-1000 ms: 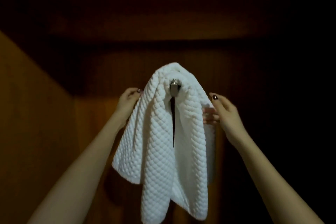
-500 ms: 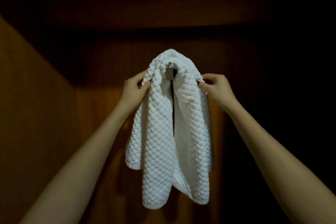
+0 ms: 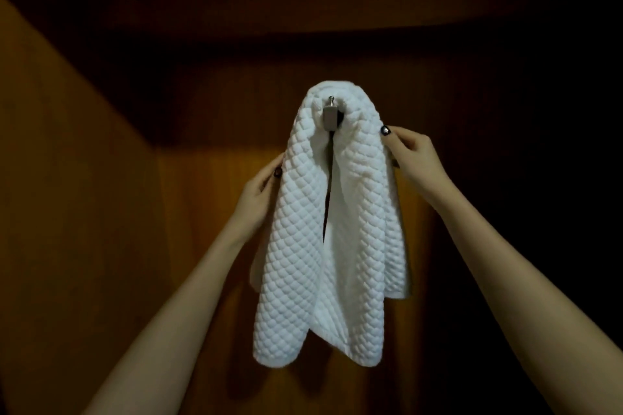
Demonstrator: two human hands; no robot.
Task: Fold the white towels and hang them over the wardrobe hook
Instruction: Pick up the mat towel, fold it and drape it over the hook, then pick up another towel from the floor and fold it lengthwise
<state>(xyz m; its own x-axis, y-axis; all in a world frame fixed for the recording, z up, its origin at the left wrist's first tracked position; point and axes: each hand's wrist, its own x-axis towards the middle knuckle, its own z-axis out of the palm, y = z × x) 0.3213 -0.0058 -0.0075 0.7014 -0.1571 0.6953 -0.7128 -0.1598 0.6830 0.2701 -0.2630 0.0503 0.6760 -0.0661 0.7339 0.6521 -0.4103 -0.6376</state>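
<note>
Draped over the hook [image 3: 330, 114]: towel [image 3: 323, 229], both halves hanging toward 6 o'clock, folds crowding the hook's base. Pinched at 9 o'clock by the left hand [image 3: 259, 192], fingers hidden behind cloth. Pinched at 2 o'clock by the right hand [image 3: 414, 155], fingers curled. Behind, wooden back panel [image 3: 202, 212]; side wall [image 3: 67, 178] at 9 o'clock.

On my feed the white waffle-textured towel [image 3: 337, 229] is draped over the small grey metal hook [image 3: 330, 114] on the brown wooden wardrobe wall [image 3: 202, 212], with a half hanging down each side. Left hand [image 3: 259, 192] pinches its left edge, and right hand [image 3: 414, 155] pinches the right edge nearer the hook. Pretty dim in there.
</note>
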